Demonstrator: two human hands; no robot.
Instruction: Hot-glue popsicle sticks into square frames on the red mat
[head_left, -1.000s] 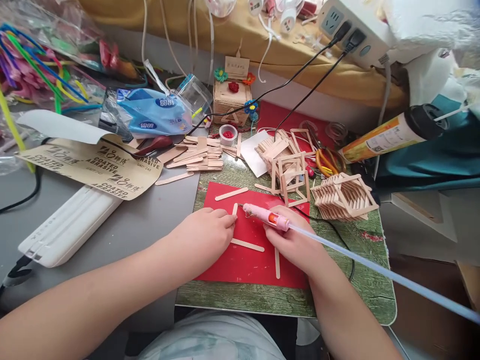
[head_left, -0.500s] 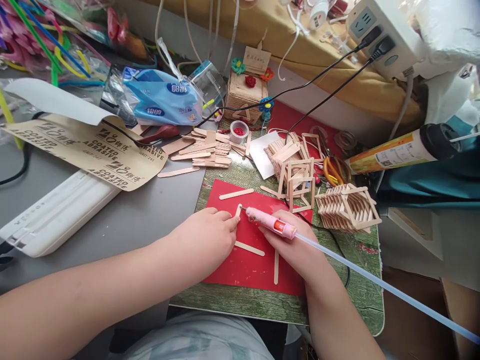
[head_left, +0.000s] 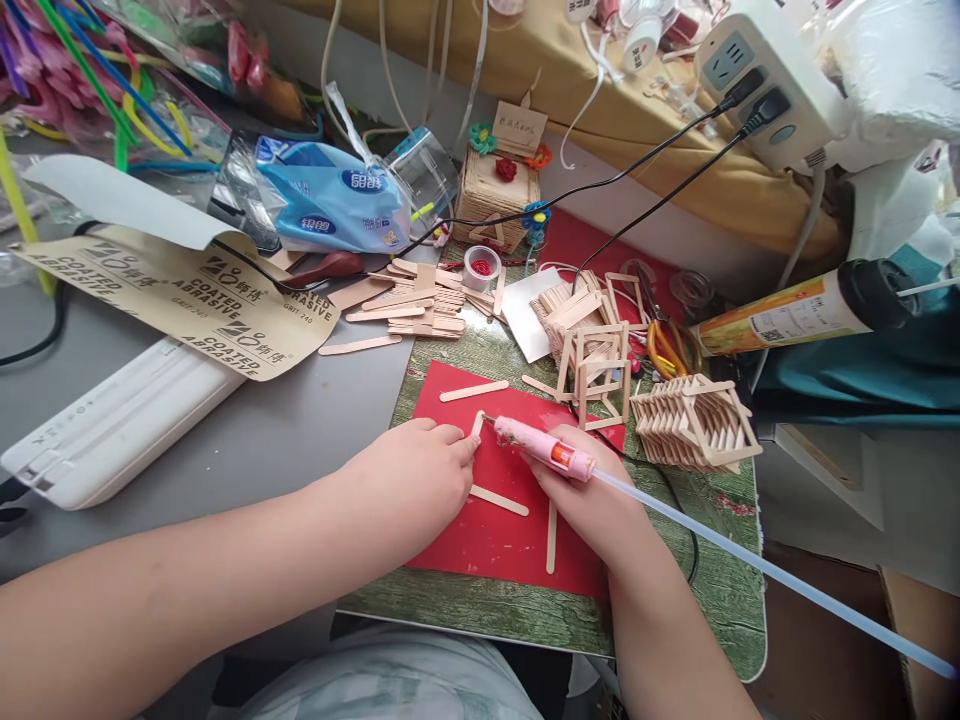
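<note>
My left hand [head_left: 435, 465] is closed on a wooden craft stick [head_left: 478, 425], whose upper end sticks out past the fingers over a red sheet [head_left: 510, 550]. In my right hand [head_left: 592, 490] is a pink hot glue gun [head_left: 544, 448], with a long translucent glue stick [head_left: 720, 540] trailing from its back. The gun's nozzle meets or nearly meets the tip of the held stick. Loose craft sticks lie on the red sheet: one above [head_left: 474, 391], one below my left fingers [head_left: 500, 500], and one upright by my right wrist [head_left: 552, 537].
Stacked stick frames [head_left: 697, 425] and square frames [head_left: 600, 375] stand at the right, near pliers [head_left: 671, 345]. Piled craft sticks [head_left: 424, 300] lie behind the sheet. Sandpaper [head_left: 180, 290] rests on a white device [head_left: 127, 420] at left. Black cords [head_left: 637, 180] run to a power strip [head_left: 772, 80].
The whole view has shifted slightly. Both hands, the held stick and the glue gun keep almost the same position over the red sheet.
</note>
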